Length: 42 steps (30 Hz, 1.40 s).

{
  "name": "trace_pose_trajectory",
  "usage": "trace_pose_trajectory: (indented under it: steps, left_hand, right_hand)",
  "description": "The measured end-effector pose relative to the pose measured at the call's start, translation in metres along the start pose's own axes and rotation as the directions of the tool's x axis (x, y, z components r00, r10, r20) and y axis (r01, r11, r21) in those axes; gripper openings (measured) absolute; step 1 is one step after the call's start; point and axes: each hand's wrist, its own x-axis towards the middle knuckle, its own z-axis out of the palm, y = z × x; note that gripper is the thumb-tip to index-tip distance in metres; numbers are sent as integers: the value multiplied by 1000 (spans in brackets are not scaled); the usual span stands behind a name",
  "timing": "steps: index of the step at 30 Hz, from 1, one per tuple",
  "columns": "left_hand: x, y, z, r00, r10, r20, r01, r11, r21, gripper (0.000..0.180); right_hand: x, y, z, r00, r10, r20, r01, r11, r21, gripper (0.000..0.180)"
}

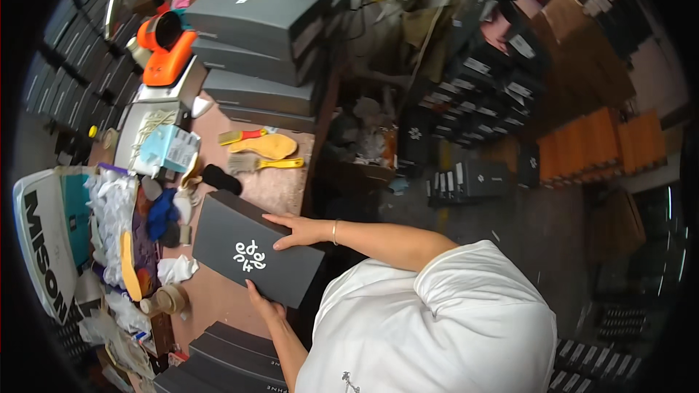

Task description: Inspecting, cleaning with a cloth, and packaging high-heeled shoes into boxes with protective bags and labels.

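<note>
A dark grey lidded shoe box [234, 239] with a white emblem on its top lies between my hands, over the near part of the pinkish table [218, 304]. Wrapped over its far long side is my right hand [302, 231], with a bracelet at the wrist, its thumb on the lid and fingers along the side. My left hand [268, 309] grips the near edge, thumb on top, its other fingers mostly hidden. Whether the box rests fully on the table, I cannot tell. Close beyond it lies a black, rounded object [221, 179].
Grey boxes [255, 14] stand stacked at the table's back, beside an orange device [169, 54]. Two brushes [266, 164] flank a tan insole [263, 146]. Crumpled paper [113, 225] and a tape roll [170, 298] sit left. More boxes [233, 353] lie nearest me; others [473, 178] stand on the floor.
</note>
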Motion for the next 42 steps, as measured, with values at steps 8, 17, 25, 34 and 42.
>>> trace_pose_trajectory:
  steps: [8, 17, 25, 34, 42]
  left_hand:
    - [-43, -27, 128, 813, -46, 581, -338, 774, 535, 45]
    - [-55, -119, 67, 946, -180, 271, -181, 400, 898, 37]
    - [-129, -155, 127, 923, -243, 297, -257, 184, 949, 36]
    - [-266, 67, 79, 406, 804, 435, -56, -453, 890, 35]
    - [-324, 141, 12, 228, 852, 472, 217, -517, 828, 29]
  right_hand:
    - [-213, 66, -73, 830, 426, -359, 141, 463, 875, 65]
    - [-391, 208, -156, 327, 771, -546, 786, 98, 610, 51]
    - [-492, 381, -226, -64, 957, -284, 302, 290, 908, 86]
    - [-266, 243, -125, 789, 601, -132, -463, 720, 517, 48]
    - [-88, -8, 83, 838, -392, 380, 303, 913, 275, 46]
